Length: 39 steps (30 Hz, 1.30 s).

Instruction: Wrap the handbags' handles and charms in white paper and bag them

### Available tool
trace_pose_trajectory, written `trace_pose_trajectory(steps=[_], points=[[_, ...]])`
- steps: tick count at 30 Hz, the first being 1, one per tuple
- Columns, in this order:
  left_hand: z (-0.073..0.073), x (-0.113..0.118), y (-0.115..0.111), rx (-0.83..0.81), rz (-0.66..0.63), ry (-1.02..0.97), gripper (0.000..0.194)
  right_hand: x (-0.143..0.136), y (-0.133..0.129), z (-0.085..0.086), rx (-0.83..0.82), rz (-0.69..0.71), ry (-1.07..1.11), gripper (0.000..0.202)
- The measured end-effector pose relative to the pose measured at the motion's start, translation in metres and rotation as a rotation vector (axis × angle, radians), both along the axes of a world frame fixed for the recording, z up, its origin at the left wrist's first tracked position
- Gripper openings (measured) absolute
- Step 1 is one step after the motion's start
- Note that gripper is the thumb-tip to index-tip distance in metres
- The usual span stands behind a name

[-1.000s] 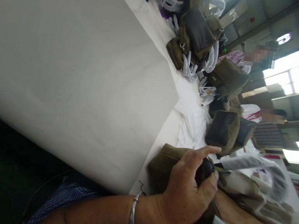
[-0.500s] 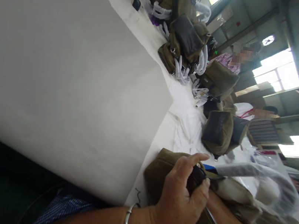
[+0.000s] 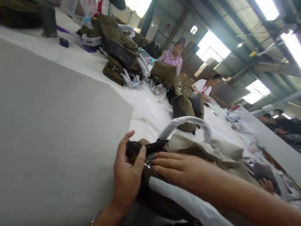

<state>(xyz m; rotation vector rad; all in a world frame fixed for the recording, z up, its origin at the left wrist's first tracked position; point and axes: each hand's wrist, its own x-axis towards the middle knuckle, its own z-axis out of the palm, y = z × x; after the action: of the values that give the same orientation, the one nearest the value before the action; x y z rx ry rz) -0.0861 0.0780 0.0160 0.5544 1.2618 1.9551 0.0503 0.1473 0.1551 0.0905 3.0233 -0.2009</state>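
Note:
An olive bag [image 3: 160,201] with a dark opening lies in front of me, its handles [image 3: 195,206] wrapped in white film. My left hand [image 3: 127,173], with a silver bangle at the wrist, grips the bag's black end between thumb and fingers. My right hand [image 3: 173,165] rests with fingers stretched flat at the opening, just right of the left thumb; its fingertips touch the metallic edge there. Beige lining or cloth [image 3: 207,150] bulges out behind the right forearm. Whatever is inside the bag is hidden.
A large pale sheet [image 3: 43,131] covers the table to the left. Olive bags [image 3: 122,54] with wrapped handles are heaped farther back, and more bags [image 3: 183,108] stand beyond my hands. Co-workers [image 3: 173,54] are across the table; another person's hand [image 3: 267,184] shows at right.
My view has tilted up and turned, showing more of the room. My right hand, hidden behind the left before, now shows flat on the bag's opening. The left keeps its grip on the bag's end.

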Motion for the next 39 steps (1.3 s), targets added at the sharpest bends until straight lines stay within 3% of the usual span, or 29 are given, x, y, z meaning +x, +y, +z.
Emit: trace_pose_trajectory(steps=[3,5,7,9,11,13,14,15,17,19,21,24,27,30,33,36,39], points=[[0.004,-0.010,0.009,-0.017,0.016,-0.003,0.060,0.061,-0.022,0.048,0.243,-0.235,0.202,0.045],[0.005,-0.015,0.013,-0.042,0.020,0.028,0.062,0.112,-0.041,0.060,0.422,-0.481,0.269,0.064],[0.008,-0.021,0.015,-0.113,0.027,0.170,0.064,0.164,-0.058,0.050,0.466,-0.743,0.285,0.087],[0.015,-0.027,0.014,-0.178,0.095,0.506,0.062,0.206,-0.067,0.024,0.357,-0.965,0.242,0.099],[0.031,-0.029,0.010,-0.157,0.231,0.920,0.055,0.231,-0.068,-0.005,0.161,-1.122,0.223,0.110],[0.057,-0.025,0.002,-0.001,0.287,1.194,0.042,0.238,-0.063,-0.024,-0.052,-1.203,0.231,0.115],[0.073,-0.020,-0.003,0.101,0.217,1.246,0.037,0.235,-0.058,-0.029,-0.137,-1.212,0.259,0.115],[0.090,-0.013,-0.008,0.191,0.060,1.253,0.033,0.230,-0.054,-0.030,-0.210,-1.204,0.301,0.113],[0.124,0.005,-0.016,0.273,-0.439,1.222,0.034,0.216,-0.043,-0.026,-0.363,-1.190,0.412,0.101],[0.152,0.023,-0.020,0.249,-0.878,1.222,0.055,0.201,-0.034,-0.019,-0.517,-1.137,0.505,0.089],[0.168,0.038,-0.018,0.241,-1.048,1.332,0.089,0.188,-0.030,-0.013,-0.573,-1.069,0.562,0.079],[0.168,0.051,-0.009,0.239,-1.053,1.529,0.131,0.171,-0.037,-0.006,-0.610,-1.056,0.703,0.059],[0.148,0.064,-0.002,0.167,-1.051,1.591,0.146,0.158,-0.055,0.000,-0.919,-0.981,0.884,0.052],[0.127,0.073,-0.002,0.171,-0.843,1.555,0.114,0.152,-0.065,-0.001,-1.226,-0.730,0.892,0.055],[0.116,0.066,0.000,0.191,-0.622,1.520,0.072,0.158,-0.061,-0.012,-1.296,-0.552,0.878,0.062],[0.117,0.045,0.008,0.223,-0.511,1.494,0.059,0.169,-0.058,-0.035,-1.068,-0.592,1.010,0.058],[0.121,0.028,0.013,0.267,-0.427,1.540,0.051,0.173,-0.063,-0.062,-0.547,-0.610,0.935,0.039]])
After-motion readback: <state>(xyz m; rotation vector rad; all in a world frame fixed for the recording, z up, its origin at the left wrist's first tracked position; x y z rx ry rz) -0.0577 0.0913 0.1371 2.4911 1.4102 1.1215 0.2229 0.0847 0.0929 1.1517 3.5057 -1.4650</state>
